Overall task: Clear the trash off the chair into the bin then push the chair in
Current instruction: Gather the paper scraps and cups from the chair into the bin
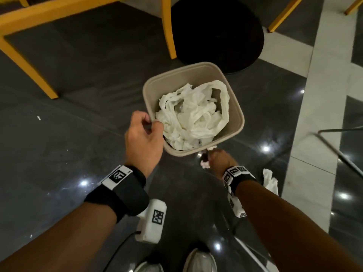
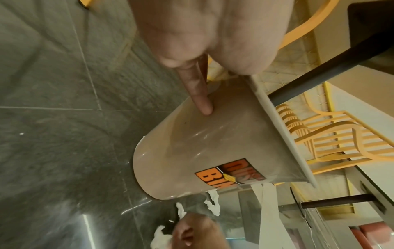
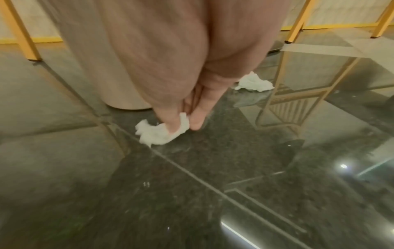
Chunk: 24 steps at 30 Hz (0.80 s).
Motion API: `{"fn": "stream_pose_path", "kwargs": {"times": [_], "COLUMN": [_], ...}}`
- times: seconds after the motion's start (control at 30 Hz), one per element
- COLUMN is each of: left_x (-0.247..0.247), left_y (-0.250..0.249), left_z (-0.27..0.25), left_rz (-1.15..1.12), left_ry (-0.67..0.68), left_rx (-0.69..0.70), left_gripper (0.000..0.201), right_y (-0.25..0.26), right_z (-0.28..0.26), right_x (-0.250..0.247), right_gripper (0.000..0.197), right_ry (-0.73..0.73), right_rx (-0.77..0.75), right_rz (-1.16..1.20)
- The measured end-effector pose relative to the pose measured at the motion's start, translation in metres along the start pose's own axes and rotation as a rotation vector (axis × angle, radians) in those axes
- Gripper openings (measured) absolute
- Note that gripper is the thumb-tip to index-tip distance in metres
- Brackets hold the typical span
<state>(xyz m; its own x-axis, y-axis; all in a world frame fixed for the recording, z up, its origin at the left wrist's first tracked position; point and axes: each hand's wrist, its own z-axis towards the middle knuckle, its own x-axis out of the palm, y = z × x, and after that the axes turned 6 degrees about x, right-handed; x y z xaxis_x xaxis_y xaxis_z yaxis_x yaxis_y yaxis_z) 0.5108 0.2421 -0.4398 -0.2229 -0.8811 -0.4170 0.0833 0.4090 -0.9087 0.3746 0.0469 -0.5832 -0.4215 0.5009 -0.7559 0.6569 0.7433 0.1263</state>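
Beige dustbin [image 1: 234, 122] stands on dark floor tiles [image 1: 59, 154], full of white tissue. Left hand [image 1: 144, 137] grips its near rim, index finger straight down the wall. Right hand [image 3: 181, 94] pinches a crumpled tissue [image 3: 156, 134] at floor level beside the bin base. Orange label [image 2: 229, 173]: "BIN" legible, rest unclear

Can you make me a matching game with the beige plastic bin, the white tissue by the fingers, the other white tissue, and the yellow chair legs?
Things:
1. beige plastic bin
2. small white crumpled tissue
3. other white crumpled tissue
4. yellow chair legs

States:
A. lying alone on the floor
B. pinched by the right hand
C. gripped at the rim by the left hand
D. standing behind the bin

Pairs: 1-C, 2-B, 3-A, 4-D
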Motion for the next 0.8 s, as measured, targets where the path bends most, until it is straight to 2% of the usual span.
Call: {"fn": "stream_pose_path", "kwargs": {"times": [0.1, 0.17, 0.23, 0.3, 0.43, 0.57, 0.7, 0.77, 0.8], "left_x": [0.006, 0.010, 0.015, 0.019, 0.023, 0.023, 0.023, 0.024, 0.025], "left_y": [0.001, 0.002, 0.001, 0.002, -0.005, -0.016, -0.018, -0.018, -0.018], "left_z": [0.010, 0.018, 0.027, 0.035, 0.039, 0.027, 0.014, 0.010, 0.008], "left_rz": [0.000, -0.012, -0.009, -0.006, 0.018, 0.024, -0.004, -0.014, -0.014], "left_ry": [0.015, 0.031, 0.058, 0.076, 0.091, 0.147, 0.197, 0.200, 0.199], "left_rx": [0.018, 0.056, 0.083, 0.093, 0.079, 0.021, -0.043, -0.041, -0.039], "left_gripper": [0.006, 0.008, 0.010, 0.012, 0.014, 0.013, 0.018, 0.019, 0.020], "right_y": [-0.028, -0.045, -0.055, -0.055, -0.054, -0.099, -0.157, -0.168, -0.165], "right_z": [0.017, 0.033, 0.054, 0.070, 0.061, 0.017, -0.029, -0.047, -0.058], "right_x": [-0.017, -0.033, -0.041, -0.042, -0.039, -0.026, 0.001, 0.025, 0.037], "right_gripper": [0.043, 0.056, 0.055, 0.044, 0.038, 0.031, 0.036, 0.044, 0.048], "right_ry": [-0.246, -0.302, -0.247, -0.195, -0.211, -0.244, -0.279, -0.196, -0.085], "right_rx": [0.184, 0.282, 0.275, 0.232, 0.256, 0.446, 0.780, 0.819, 0.789], "right_rz": [0.272, 0.394, 0.378, 0.252, 0.208, 0.140, 0.314, 0.402, 0.384]}}
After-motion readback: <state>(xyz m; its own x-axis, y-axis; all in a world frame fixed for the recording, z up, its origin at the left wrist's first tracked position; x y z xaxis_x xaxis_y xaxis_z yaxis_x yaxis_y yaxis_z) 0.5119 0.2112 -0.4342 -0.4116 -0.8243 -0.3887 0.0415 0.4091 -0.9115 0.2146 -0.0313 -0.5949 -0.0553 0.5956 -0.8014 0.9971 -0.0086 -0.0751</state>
